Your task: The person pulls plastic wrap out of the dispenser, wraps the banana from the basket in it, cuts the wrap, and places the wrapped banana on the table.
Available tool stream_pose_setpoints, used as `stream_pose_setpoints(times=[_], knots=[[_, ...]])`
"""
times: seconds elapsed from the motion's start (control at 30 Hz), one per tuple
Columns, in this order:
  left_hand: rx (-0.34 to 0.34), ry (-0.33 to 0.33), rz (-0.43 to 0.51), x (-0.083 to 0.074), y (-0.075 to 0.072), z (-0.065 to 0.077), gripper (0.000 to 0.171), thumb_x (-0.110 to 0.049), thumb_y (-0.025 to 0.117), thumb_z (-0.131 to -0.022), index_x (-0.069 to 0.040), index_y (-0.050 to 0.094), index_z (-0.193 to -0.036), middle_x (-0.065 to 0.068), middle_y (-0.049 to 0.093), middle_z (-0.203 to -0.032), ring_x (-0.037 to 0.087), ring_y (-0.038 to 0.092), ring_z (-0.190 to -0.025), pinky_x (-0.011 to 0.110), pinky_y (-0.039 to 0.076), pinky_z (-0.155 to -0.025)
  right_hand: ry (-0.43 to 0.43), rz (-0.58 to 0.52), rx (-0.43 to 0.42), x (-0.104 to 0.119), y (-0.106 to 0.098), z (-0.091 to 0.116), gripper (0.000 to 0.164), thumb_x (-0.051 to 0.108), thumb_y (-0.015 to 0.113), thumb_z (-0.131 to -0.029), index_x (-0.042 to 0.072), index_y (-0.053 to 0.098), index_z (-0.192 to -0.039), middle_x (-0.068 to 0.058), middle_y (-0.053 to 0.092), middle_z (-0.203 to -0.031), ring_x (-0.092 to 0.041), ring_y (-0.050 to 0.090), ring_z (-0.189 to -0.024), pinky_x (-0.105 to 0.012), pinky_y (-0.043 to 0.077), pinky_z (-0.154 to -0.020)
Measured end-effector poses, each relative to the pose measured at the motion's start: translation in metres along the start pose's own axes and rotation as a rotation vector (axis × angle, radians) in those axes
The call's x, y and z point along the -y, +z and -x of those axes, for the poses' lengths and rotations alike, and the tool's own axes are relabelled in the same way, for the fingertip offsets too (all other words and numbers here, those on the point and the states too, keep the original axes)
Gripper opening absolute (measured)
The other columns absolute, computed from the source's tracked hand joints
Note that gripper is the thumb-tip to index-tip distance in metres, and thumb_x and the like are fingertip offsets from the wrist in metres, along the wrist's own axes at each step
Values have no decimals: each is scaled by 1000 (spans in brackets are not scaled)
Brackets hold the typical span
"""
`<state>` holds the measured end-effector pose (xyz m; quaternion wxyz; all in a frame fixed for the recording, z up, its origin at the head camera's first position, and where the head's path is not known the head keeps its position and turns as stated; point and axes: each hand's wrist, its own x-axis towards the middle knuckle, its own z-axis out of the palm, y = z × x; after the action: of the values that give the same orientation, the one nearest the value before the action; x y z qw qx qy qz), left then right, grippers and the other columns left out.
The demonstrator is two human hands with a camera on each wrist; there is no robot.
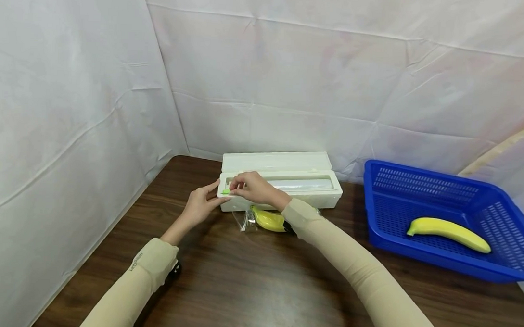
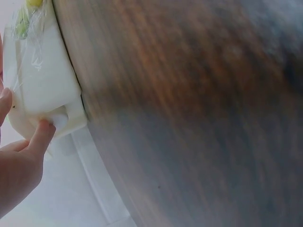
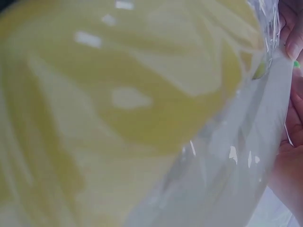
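A white cling film dispenser box [image 1: 282, 200] stands open, its lid [image 1: 277, 161] tilted back and a film roll [image 1: 304, 184] inside. My left hand [image 1: 199, 207] grips the box's left end, one finger against a white round knob [image 2: 59, 120] in the left wrist view. At the front left corner, the curled fingers of my right hand [image 1: 257, 188] pinch at a small green slider [image 1: 226, 191]; their exact contact is partly hidden. Against the front of the box lies a film-wrapped banana [image 1: 268, 220], partly covered by my right forearm. It fills much of the right wrist view [image 3: 118, 109].
To the right, a blue plastic basket [image 1: 374, 237] holds an unwrapped banana [image 1: 450, 232]. White sheeting [image 1: 291, 78] hangs behind and to the left of the dark wooden table [image 1: 240, 288].
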<state>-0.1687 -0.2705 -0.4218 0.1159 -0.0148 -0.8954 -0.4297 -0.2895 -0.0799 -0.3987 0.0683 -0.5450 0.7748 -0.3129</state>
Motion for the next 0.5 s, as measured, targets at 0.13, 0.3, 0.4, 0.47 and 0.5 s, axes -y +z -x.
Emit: stream_pose_setpoints(times=[0.13,0.3,0.4,0.47,0.5], knots=[[-2,-2,-16,1,-1,-1,69,-14,80,-96,9,47,-152,28,48,-154,40,68,-121,33,62,-84,8,-10,7,2,-2,1,9,11,73,-102,5,78,-106,-7,77,-101,-17,69,-89,-23,56,-78],[6,-8,-31,1,0,-1,70,-15,80,-96,8,46,-153,30,50,-152,40,69,-119,21,53,-68,29,1,12,2,-2,3,10,11,71,-102,5,77,-108,-7,77,-102,-16,69,-89,-21,56,-79],[6,-9,-38,1,0,-1,70,-16,80,-96,8,46,-153,31,53,-148,39,71,-116,21,50,-65,32,12,3,3,-1,4,10,11,71,-102,5,77,-108,-6,77,-101,-15,69,-88,-21,56,-80],[6,-7,-44,0,0,-1,70,-15,80,-96,8,46,-153,31,54,-148,39,71,-115,21,50,-64,28,14,-6,3,-1,5,9,11,72,-102,5,77,-107,-6,76,-99,-14,68,-87,-22,56,-80],[7,-7,-46,0,1,-1,70,-15,79,-96,8,45,-153,31,54,-148,39,72,-115,22,49,-64,25,18,-11,3,-1,5,9,11,72,-102,5,77,-106,-5,76,-99,-14,68,-87,-22,55,-80]])
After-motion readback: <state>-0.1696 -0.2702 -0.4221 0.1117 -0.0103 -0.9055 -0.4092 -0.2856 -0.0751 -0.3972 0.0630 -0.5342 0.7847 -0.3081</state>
